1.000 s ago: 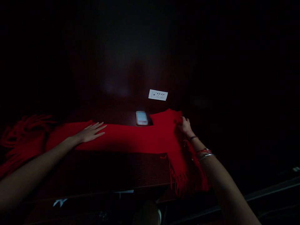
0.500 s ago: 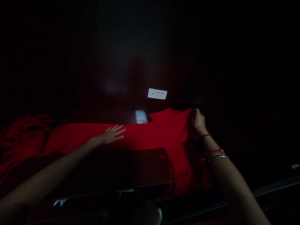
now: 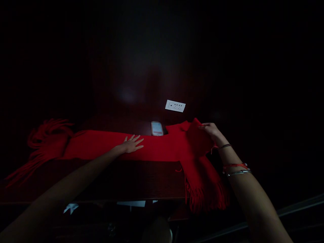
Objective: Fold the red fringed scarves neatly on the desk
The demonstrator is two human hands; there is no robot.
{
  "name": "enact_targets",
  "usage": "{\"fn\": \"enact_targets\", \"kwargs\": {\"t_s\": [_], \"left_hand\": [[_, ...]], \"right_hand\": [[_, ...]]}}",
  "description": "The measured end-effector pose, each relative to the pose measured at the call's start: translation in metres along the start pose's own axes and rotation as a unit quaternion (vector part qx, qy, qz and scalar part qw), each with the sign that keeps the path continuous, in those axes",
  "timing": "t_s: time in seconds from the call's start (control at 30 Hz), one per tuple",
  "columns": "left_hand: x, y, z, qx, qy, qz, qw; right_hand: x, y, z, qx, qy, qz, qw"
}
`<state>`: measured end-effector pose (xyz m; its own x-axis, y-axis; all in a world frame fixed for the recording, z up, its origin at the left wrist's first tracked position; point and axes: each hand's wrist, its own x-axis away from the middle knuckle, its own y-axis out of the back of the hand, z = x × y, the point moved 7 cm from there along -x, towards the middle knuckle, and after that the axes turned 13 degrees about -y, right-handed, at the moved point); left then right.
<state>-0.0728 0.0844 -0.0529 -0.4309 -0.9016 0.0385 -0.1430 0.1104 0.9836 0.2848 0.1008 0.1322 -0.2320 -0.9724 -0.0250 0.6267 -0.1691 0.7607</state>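
A long red scarf (image 3: 157,148) with fringed ends lies across a dark wooden table (image 3: 152,179). One fringed end spreads out at the left; the other hangs over the table's front edge at the right. My left hand (image 3: 132,144) rests flat on the middle of the scarf, fingers spread. At the right, my right hand (image 3: 212,131) pinches the scarf's folded edge between thumb and fingers and holds it raised, with a shadowed fold beneath. Bracelets circle my right wrist.
Behind the scarf lies a small pale rectangular item (image 3: 157,128), its face blurred out. A white wall socket (image 3: 175,106) is set in the dark panel beyond. Below the table edge some pale pieces (image 3: 131,204) show. The surroundings are very dark.
My right hand has lifted the scarf's right edge and drawn it slightly left, turning it over into a fold. My left hand stays flat on the scarf. The view has shifted a little.
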Motion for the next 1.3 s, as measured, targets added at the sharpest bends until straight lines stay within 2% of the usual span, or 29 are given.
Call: {"fn": "enact_targets", "kwargs": {"t_s": [0.07,0.1,0.2,0.27,0.33,0.4,0.43,0.47,0.5,0.57,0.6,0.67,0.77,0.93,1.07,1.17,1.3], "left_hand": [[-0.001,-0.002,-0.003,0.012,0.001,0.020,1.000],[-0.002,-0.002,-0.004,0.014,0.002,0.022,1.000],[-0.001,0.003,-0.005,0.013,-0.003,0.010,1.000],[0.005,0.007,0.001,0.004,-0.002,-0.010,1.000],[0.016,0.010,0.013,-0.015,0.014,-0.033,0.999],[0.030,0.012,0.028,-0.030,0.043,-0.042,0.998],[0.036,0.010,0.035,-0.030,0.054,-0.038,0.997],[0.042,0.009,0.041,-0.027,0.061,-0.031,0.997],[0.046,0.007,0.045,-0.023,0.064,-0.024,0.997],[0.050,0.004,0.049,-0.018,0.063,-0.012,0.998],[0.050,0.003,0.049,-0.019,0.062,-0.009,0.998],[0.048,0.002,0.048,-0.023,0.063,-0.003,0.998],[0.043,0.001,0.047,-0.018,0.068,0.007,0.997],[0.045,0.002,0.042,-0.017,0.075,0.000,0.997],[0.047,0.007,0.031,-0.041,0.054,-0.037,0.997],[0.045,0.005,0.025,-0.028,0.043,-0.026,0.998],[0.042,0.001,0.023,-0.010,0.044,0.001,0.999]], "right_hand": [[0.024,-0.013,0.031,-0.036,0.054,0.012,0.998],[0.043,-0.023,0.050,-0.061,0.115,0.019,0.991],[0.116,-0.081,0.091,-0.005,0.303,0.067,0.951],[0.166,-0.133,0.098,0.060,0.396,0.160,0.902],[0.204,-0.178,0.088,0.126,0.439,0.277,0.845],[0.220,-0.203,0.075,0.154,0.447,0.367,0.801],[0.218,-0.208,0.071,0.153,0.437,0.385,0.798],[0.210,-0.208,0.069,0.147,0.421,0.378,0.812],[0.197,-0.205,0.068,0.139,0.401,0.344,0.838],[0.162,-0.196,0.066,0.140,0.347,0.227,0.899],[0.145,-0.191,0.064,0.154,0.319,0.166,0.920],[0.116,-0.190,0.058,0.198,0.263,0.093,0.940],[0.080,-0.198,0.052,0.242,0.215,0.075,0.943],[0.037,-0.204,0.052,0.261,0.154,0.096,0.948],[0.027,-0.207,0.046,0.271,0.106,0.109,0.951],[0.026,-0.203,0.044,0.265,0.093,0.106,0.954],[0.022,-0.171,0.050,0.246,0.111,0.073,0.960]]}}
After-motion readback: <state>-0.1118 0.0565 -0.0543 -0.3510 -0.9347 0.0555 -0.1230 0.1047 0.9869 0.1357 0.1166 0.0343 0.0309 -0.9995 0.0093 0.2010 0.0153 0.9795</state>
